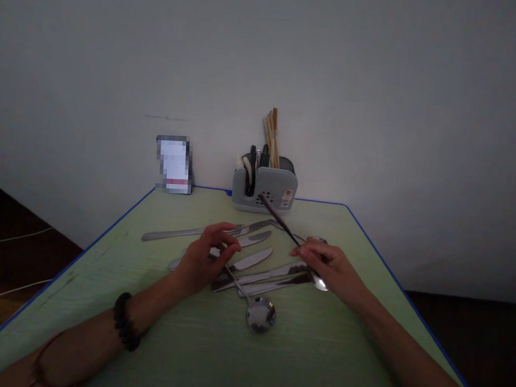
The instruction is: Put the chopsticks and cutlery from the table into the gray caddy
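My right hand pinches a metal spoon between thumb and fingers. Its handle points up and to the left, and its shiny bowl shows below the hand. My left hand hovers at the left of the cutlery, fingers bent and apart from the thumb. Just below it lies a round-bowled spoon, whose handle runs up toward the left hand and is partly hidden. Several table knives lie across the middle between my hands. A long utensil handle sticks out to the left behind my left hand.
At the wall stands a grey cutlery holder with chopsticks and dark-handled utensils in it. A blurred phone-like screen leans at the back left. The pale green table has a blue edge.
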A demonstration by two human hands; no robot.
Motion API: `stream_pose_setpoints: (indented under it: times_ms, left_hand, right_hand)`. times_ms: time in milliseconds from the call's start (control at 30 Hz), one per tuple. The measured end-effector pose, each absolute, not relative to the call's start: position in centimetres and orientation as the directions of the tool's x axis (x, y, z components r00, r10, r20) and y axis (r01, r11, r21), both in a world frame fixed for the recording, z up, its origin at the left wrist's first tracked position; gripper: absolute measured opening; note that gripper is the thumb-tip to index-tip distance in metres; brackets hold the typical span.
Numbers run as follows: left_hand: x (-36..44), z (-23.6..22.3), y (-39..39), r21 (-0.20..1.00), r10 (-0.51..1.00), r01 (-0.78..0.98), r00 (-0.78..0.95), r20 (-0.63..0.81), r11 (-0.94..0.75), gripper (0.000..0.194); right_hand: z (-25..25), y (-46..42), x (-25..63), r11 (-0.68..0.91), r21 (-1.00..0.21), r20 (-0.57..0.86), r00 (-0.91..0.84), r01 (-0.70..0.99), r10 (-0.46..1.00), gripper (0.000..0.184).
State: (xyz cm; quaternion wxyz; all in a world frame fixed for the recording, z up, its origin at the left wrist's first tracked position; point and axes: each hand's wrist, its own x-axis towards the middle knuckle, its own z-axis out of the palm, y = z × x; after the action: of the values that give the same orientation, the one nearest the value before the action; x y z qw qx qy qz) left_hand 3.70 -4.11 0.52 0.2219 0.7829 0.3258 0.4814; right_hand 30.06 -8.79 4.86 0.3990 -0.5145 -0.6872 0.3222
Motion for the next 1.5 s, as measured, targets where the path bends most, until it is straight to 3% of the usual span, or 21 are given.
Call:
stream_pose_setpoints:
  times_ms: [167,267,400,500,600,767,900,1067,1267,1500]
  left_hand:
    - [3.6,1.0,-4.2,0.504,0.653,0.417,0.444,0.614,-0.757,0.01]
    - [3.5,1.2,-4.3,0.45,0.601,0.4,0.511,0.614,-0.799,0.011]
    - [3.5,1.3,-4.5,0.465,0.61,0.399,0.575,0.545,-0.79,0.012]
    - [3.5,1.2,-4.5,0.487,0.626,0.404,0.601,0.497,-0.774,0.025]
    - [3.5,0.9,-4.2,0.494,0.651,0.433,0.592,0.475,-0.754,0.041]
    - [3.4,0.7,-3.9,0.443,0.697,0.538,0.556,0.453,-0.717,0.037]
    - [3.4,0.8,-3.9,0.372,0.615,0.49,0.612,0.498,-0.788,0.042]
    - [3.5,0.7,-3.7,0.254,0.542,0.502,0.589,0.599,-0.827,0.026]
    - [3.4,1.0,-3.2,0.363,0.667,0.596,0.431,0.608,-0.716,0.036]
    - [3.4,1.4,-3.2,0.479,0.737,0.595,0.32,0.596,-0.645,0.04]
  right_hand:
    - [4.0,-8.9,29.5,0.029,-0.992,0.023,-0.048,0.12,0.999,0.033]
    - [3.4,-8.8,29.2,-0.016,-0.999,-0.012,-0.08,-0.049,0.997,0.027]
    - [3.1,-8.7,28.9,-0.073,-0.968,-0.044,-0.125,-0.238,0.991,0.025]
    - [3.0,-8.8,28.6,-0.138,-0.934,-0.077,-0.191,-0.329,0.979,0.03]
    - [2.9,-9.0,28.4,-0.168,-0.92,-0.081,-0.247,-0.355,0.966,0.032]
    - [2.6,-9.0,28.4,-0.216,-0.904,-0.099,-0.312,-0.369,0.945,0.034]
    - [2.7,-9.1,28.3,-0.262,-0.886,-0.136,-0.326,-0.382,0.936,0.036]
    - [3.6,-9.2,28.4,-0.166,-0.937,-0.089,-0.248,-0.309,0.965,0.039]
    - [4.9,-8.5,29.3,0.054,-0.98,0.034,0.104,-0.192,0.994,0.036]
    - [4.7,-8.3,28.8,0.071,-0.976,0.037,0.164,-0.207,0.986,0.037]
